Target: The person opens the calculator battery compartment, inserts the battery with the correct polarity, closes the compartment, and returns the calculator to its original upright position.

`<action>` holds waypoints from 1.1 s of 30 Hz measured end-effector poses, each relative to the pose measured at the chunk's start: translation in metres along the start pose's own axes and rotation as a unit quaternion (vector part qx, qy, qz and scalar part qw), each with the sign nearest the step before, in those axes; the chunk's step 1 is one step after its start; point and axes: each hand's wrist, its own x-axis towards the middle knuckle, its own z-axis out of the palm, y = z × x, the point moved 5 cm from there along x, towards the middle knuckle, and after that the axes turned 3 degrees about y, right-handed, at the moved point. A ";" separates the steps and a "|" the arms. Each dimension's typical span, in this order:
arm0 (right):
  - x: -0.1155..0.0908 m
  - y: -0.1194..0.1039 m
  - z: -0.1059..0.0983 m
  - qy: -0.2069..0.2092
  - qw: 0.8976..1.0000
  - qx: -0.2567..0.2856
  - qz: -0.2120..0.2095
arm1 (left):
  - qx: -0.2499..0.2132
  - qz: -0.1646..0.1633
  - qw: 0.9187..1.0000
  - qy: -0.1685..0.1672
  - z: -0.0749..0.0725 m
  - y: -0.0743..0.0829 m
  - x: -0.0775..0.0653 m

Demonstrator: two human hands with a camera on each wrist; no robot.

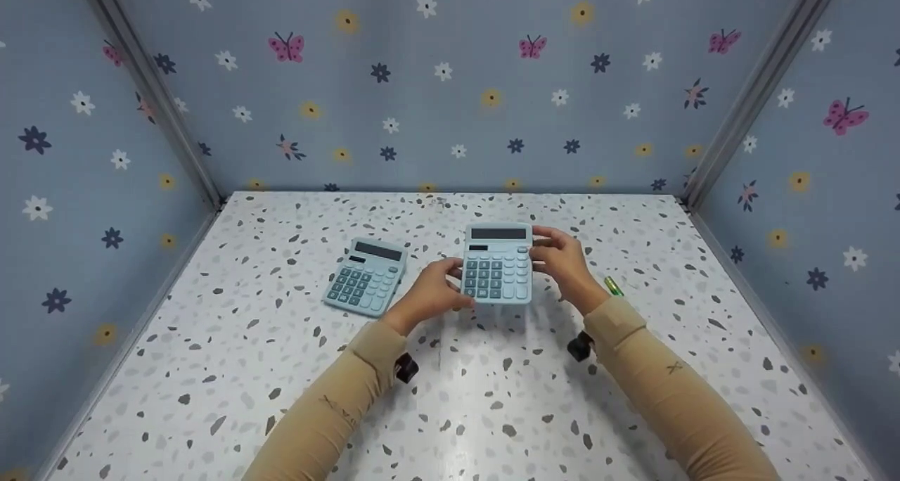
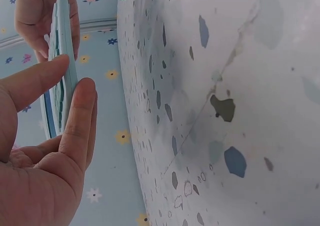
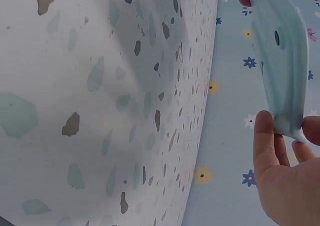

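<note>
Both hands hold up a light blue calculator (image 1: 498,263), its keys and dark display facing the head camera. My left hand (image 1: 437,287) pinches its left edge low down, thumb on the key side and fingers behind, as the left wrist view shows. At the other edge, my right hand (image 1: 562,259) grips the calculator between thumb and fingers. The right wrist view shows the calculator's back (image 3: 282,51), raised over the table. A second light blue calculator (image 1: 367,277) lies face up on the table, left of my left hand.
A small green battery (image 1: 613,286) lies on the speckled white table (image 1: 478,411), just beyond my right wrist. Patterned blue panels (image 1: 422,80) with metal corner posts enclose the table at the back and both sides.
</note>
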 end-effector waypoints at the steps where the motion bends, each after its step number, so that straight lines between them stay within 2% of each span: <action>1: 0.000 0.000 0.000 0.001 1.000 0.000 0.002 | -0.001 -0.002 1.000 0.000 0.001 0.000 0.001; 11: 0.010 0.003 -0.008 0.038 0.999 -0.011 0.016 | 0.000 0.004 1.000 0.007 0.009 0.006 0.013; 15: 0.015 0.006 -0.012 0.046 0.998 -0.024 0.019 | 0.019 0.002 1.000 0.013 0.015 0.007 0.017; 27: 0.022 0.013 -0.020 0.051 0.996 -0.063 0.026 | 0.051 0.008 0.998 0.023 0.028 0.009 0.027; 33: 0.026 0.019 -0.022 0.051 0.994 -0.079 0.051 | 0.047 0.003 0.999 0.021 0.033 0.006 0.031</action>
